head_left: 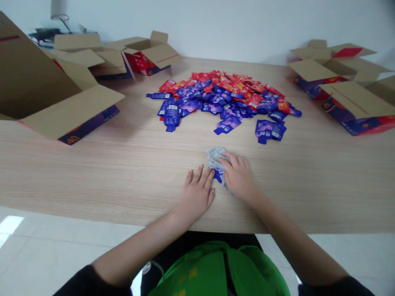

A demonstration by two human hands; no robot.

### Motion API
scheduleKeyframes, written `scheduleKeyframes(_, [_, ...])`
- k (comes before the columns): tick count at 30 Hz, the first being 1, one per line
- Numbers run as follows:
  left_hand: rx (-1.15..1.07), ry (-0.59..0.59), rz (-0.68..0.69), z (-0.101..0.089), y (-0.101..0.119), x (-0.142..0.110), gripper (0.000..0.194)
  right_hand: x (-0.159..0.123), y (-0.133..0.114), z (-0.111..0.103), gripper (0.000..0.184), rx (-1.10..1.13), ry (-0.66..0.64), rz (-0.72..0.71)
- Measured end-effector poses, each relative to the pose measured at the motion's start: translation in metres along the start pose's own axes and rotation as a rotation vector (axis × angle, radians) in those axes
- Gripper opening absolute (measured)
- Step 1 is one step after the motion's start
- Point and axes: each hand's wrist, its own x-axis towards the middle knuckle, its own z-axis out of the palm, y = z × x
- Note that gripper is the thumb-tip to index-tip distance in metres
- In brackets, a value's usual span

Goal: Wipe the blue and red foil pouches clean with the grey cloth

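In front of me on the table a purple sachet lies flat, mostly covered. My right hand grips a crumpled grey cloth and presses it over the sachet. The fingers of my left hand lie stretched out on the table, fingertips at the sachet's left edge. Beyond my hands, two loose purple sachets, one in the middle and one to the right, lie at the near side of a pile of red and purple sachets.
Open cardboard boxes stand at both sides: a large box at the near left, a red-sided box behind it, and two at the right, one nearer. The wooden table's front edge runs close to my body.
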Motion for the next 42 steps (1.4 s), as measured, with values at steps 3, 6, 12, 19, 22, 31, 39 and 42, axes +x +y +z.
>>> scheduleKeyframes(3, [-0.009,0.01,-0.002,0.001,0.002,0.001,0.056,-0.011,0.031,-0.001,0.049,-0.082,0.02,0.155])
scheduleKeyframes(6, [-0.005,0.004,-0.032,-0.001,0.006,0.003,0.057,-0.03,0.07,-0.005,0.049,-0.068,0.09,0.257])
scheduleKeyframes(12, [-0.006,0.065,0.013,-0.015,0.013,0.005,0.06,-0.068,0.083,-0.005,0.043,0.22,0.195,0.199])
scheduleKeyframes(19, [-0.016,0.07,0.096,0.011,-0.014,0.047,0.06,-0.013,0.048,0.012,0.052,0.059,0.112,0.1])
scheduleKeyframes(22, [-0.012,0.084,0.011,0.014,-0.046,0.094,0.061,0.049,0.052,0.015,0.051,-0.004,0.101,0.097])
scheduleKeyframes(31, [-0.041,0.095,-0.141,0.01,-0.139,0.242,0.061,0.212,0.07,0.039,0.053,-0.004,0.127,0.239])
scheduleKeyframes(39, [0.002,0.252,-0.152,0.001,-0.127,0.262,0.048,0.219,0.113,0.034,0.052,0.124,0.249,0.162])
scheduleKeyframes(42, [0.009,0.366,-0.027,-0.012,-0.108,0.279,0.037,0.218,0.154,0.017,0.054,0.129,0.374,0.233])
